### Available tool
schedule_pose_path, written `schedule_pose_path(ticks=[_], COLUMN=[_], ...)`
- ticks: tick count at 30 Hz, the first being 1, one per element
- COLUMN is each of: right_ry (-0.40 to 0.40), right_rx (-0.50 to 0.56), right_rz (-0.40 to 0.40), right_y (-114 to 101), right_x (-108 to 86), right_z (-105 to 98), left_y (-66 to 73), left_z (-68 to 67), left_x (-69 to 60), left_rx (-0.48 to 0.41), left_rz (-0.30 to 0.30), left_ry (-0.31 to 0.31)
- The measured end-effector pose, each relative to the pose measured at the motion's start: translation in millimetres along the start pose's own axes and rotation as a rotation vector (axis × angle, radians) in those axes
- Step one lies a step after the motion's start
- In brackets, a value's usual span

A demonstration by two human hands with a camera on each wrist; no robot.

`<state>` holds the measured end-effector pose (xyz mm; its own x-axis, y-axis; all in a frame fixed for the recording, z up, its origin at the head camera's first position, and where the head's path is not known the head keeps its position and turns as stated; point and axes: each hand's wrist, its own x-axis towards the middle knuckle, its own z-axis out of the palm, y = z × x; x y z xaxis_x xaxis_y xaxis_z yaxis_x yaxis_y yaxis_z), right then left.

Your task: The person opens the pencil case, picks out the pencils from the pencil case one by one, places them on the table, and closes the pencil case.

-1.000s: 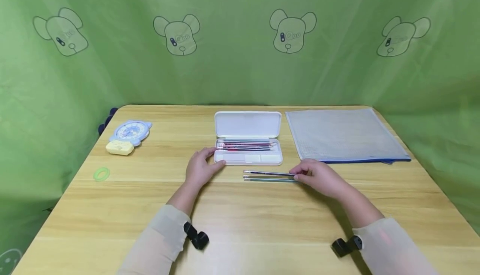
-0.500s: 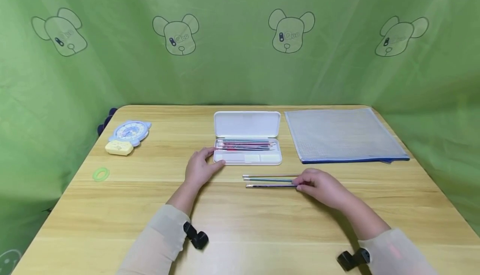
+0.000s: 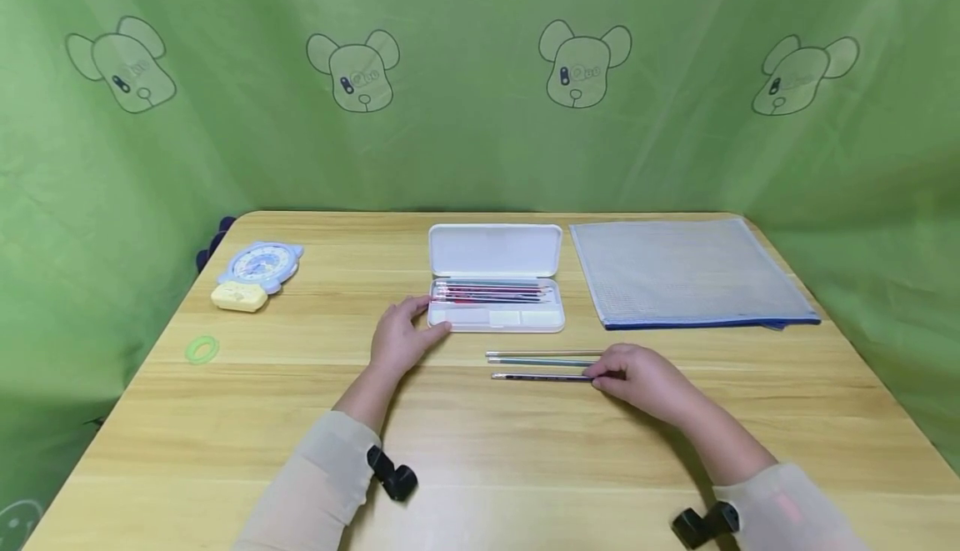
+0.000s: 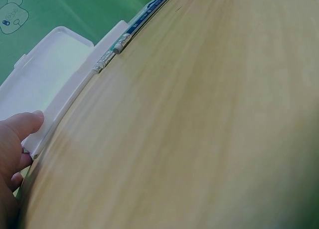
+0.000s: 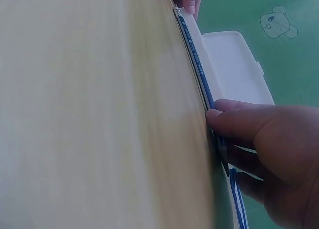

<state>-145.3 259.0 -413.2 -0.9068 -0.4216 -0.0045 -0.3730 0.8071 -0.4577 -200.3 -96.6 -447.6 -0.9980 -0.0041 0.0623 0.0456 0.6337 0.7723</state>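
An open white pencil case (image 3: 497, 318) lies mid-table with its lid (image 3: 495, 251) tipped back. Several pencils (image 3: 491, 291) fill its rear compartment. My left hand (image 3: 401, 338) holds the case at its left front corner, the thumb on the front edge and the fingers at the side. Between the thumb and fingers of my right hand (image 3: 645, 378) is a dark blue pencil (image 3: 536, 378), pinched near its right end; that end is hidden in the head view. Just behind it lie a green pencil (image 3: 536, 362) and a brownish pencil (image 3: 540, 353), roughly parallel.
A mesh zip pouch (image 3: 697, 272) with a blue edge lies at the back right. To the left are a blue clock-like toy (image 3: 262, 263), a pale yellow block (image 3: 238, 296) and a light green ring (image 3: 202, 349). A green curtain (image 3: 465, 134) hangs behind the table.
My right hand has drawn the dark blue pencil toward the table's front, from behind the other loose pencils to in front of them. My left hand stays at the case.
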Motion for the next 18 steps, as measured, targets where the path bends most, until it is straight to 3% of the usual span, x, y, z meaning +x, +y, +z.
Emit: schedule_pose_path(ticks=[9,18], right_ry=[-0.004,0.045], right_rx=[0.018,0.105], right_rz=[0.022,0.045], right_y=[0.4,-4.3], right_x=[-0.9,8.0], right_z=[0.0,-7.4], left_y=[1.7,1.7], left_z=[-0.5,-0.5], left_x=[-0.5,-0.2], left_rx=[-0.011,-0.008], left_rz=[0.003,-0.003], left_ry=[0.004,0.005])
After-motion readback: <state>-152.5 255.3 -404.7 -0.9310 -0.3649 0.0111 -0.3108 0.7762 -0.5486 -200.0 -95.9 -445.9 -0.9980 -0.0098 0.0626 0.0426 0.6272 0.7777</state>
